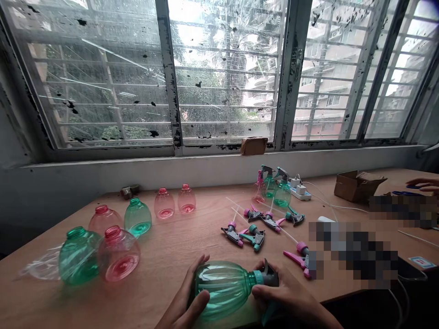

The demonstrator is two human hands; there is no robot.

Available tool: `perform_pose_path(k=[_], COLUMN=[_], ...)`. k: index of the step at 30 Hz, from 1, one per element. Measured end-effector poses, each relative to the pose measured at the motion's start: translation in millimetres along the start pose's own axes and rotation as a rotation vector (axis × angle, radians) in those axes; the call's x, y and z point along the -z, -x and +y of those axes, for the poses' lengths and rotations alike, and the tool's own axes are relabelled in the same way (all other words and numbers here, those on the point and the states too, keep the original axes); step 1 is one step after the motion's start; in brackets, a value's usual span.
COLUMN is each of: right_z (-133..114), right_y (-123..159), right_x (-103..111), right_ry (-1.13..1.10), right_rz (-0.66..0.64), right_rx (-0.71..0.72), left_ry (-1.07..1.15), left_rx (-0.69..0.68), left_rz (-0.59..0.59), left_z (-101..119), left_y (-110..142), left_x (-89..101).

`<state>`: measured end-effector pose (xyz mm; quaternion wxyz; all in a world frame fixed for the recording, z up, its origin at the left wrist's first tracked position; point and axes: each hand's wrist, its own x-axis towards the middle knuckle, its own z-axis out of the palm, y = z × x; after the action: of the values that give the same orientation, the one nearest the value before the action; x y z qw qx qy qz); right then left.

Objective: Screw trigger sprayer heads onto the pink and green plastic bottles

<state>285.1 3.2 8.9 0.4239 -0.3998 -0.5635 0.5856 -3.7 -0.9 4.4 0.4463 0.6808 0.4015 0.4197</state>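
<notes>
A green spray bottle (222, 285) lies sideways between my two hands near the table's front edge. My left hand (192, 299) is wrapped around the base end of its ribbed body. At the neck, the fingers of my right hand (279, 290) close on the teal collar and dark grey spray head (269, 276); the trigger is partly hidden below. Just beyond lie several loose spray heads, among them a teal one (254, 238) and a pink one (233, 235). Further left stand open bottles without heads, such as a pink bottle (118, 253) and a green bottle (78, 256).
At the back stand several bottles with heads fitted, one a green bottle (283, 194), beside a white power strip (300, 192). A cardboard box (358, 186) sits back right, near another person's hand (425, 183). Clear plastic wrap (44, 265) lies far left.
</notes>
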Motion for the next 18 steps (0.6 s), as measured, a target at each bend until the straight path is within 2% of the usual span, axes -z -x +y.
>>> perform_pose_path(k=[2,7,14,18], right_z=[0,0,-2,-3], right_y=[0,0,1,0], right_x=[0,-1,-1,-1], right_ry=[-0.014,-0.026,0.002,-0.017], right_rz=[-0.005,0.005,0.000,-0.006], right_rx=[-0.001,0.000,0.002,-0.006], left_ry=[-0.008,-0.063,-0.019,-0.051], left_rx=[0.000,-0.111,0.059,0.019], left_rz=[-0.017,-0.033,-0.013,-0.003], left_z=[-1,1,10,7], left_y=[0,5,6,4], left_x=[1.7,-2.3,-2.3,-3.7])
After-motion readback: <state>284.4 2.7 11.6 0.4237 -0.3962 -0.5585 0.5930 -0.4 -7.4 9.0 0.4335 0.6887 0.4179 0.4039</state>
